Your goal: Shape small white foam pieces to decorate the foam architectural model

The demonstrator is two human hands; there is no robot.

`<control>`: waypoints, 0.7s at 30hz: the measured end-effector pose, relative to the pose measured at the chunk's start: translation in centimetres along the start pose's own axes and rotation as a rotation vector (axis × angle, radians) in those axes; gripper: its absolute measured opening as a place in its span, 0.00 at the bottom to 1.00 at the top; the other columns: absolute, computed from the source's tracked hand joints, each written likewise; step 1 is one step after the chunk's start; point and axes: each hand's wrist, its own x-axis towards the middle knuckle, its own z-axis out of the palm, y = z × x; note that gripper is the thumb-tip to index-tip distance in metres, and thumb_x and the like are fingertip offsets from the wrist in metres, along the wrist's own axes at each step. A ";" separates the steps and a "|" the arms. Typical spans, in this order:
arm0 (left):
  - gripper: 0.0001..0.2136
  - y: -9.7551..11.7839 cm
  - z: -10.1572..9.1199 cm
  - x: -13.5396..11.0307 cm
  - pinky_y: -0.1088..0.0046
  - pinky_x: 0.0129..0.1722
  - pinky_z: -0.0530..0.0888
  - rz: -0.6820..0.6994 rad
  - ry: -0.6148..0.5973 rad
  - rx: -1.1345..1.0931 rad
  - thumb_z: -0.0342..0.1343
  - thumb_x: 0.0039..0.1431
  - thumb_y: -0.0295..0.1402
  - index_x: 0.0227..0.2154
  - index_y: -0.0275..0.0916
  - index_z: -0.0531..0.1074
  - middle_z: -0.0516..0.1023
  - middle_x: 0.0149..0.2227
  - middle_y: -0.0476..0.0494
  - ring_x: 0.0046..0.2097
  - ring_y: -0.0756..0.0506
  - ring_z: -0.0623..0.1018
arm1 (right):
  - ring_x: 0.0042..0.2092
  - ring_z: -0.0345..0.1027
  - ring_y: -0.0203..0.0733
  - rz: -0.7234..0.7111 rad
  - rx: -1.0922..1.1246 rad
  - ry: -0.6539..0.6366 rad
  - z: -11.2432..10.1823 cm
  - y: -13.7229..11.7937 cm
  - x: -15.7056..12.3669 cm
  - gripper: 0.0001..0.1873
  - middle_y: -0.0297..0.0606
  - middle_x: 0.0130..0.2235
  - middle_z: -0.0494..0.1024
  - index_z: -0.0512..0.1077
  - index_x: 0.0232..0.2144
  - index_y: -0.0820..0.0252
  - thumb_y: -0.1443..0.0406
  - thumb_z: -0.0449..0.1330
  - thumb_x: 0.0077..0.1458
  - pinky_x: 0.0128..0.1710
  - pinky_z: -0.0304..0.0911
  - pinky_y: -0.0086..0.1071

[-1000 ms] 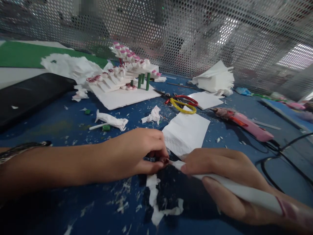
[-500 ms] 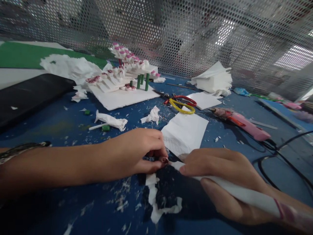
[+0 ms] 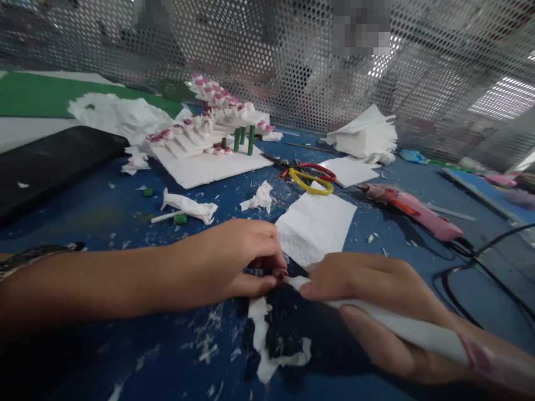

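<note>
Between the thumb and fingers of my left hand [image 3: 244, 253] a small dark red piece [image 3: 281, 273] is pinched; most of it is hidden. My right hand [image 3: 371, 287] is closed around a white pen-like tool [image 3: 407, 328] with a pinkish band toward its rear. The tool's tapered tip meets the piece at my left fingertips; whether it presses in or only touches, I cannot tell. Beneath the fingers a crooked torn white paper strip [image 3: 261, 345] lies on the blue table. A square white paper sheet [image 3: 320, 223] lies just beyond my hands.
Scissors [image 3: 311, 181] with red and yellow handles lie ahead, left of a pink glue gun [image 3: 418, 211] with a black cord. A white model [image 3: 209, 161] with pink-topped pieces stands at the back. A black phone-like slab [image 3: 58, 167] lies left. Behind rises a perforated metal screen [image 3: 271, 61].
My right hand has shifted slightly left, bringing the tool's tip farther onto the small red piece. My left hand has barely moved.
</note>
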 end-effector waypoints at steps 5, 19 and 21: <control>0.03 0.0 0.1 0.0 0.83 0.27 0.63 0.009 0.010 -0.002 0.52 0.48 0.25 0.27 0.36 0.70 0.70 0.28 0.49 0.29 0.54 0.69 | 0.32 0.69 0.33 -0.035 0.014 0.039 0.3 0.3 0.0 0.15 0.36 0.31 0.74 0.65 0.37 0.58 0.73 0.48 0.46 0.31 0.64 0.25; 0.04 0.2 0.0 -0.2 0.86 0.29 0.62 0.003 -0.004 -0.002 0.52 0.49 0.23 0.27 0.35 0.69 0.69 0.29 0.50 0.30 0.55 0.69 | 0.30 0.66 0.31 0.022 0.056 0.050 0.2 0.3 -0.1 0.14 0.35 0.30 0.73 0.67 0.36 0.60 0.73 0.47 0.46 0.30 0.61 0.23; 0.05 0.4 0.1 -0.3 0.86 0.29 0.61 -0.008 0.000 0.001 0.51 0.48 0.21 0.26 0.35 0.69 0.69 0.28 0.50 0.30 0.55 0.68 | 0.31 0.66 0.30 0.046 0.069 0.082 0.2 0.5 -0.3 0.15 0.35 0.30 0.73 0.67 0.36 0.61 0.74 0.46 0.46 0.30 0.60 0.22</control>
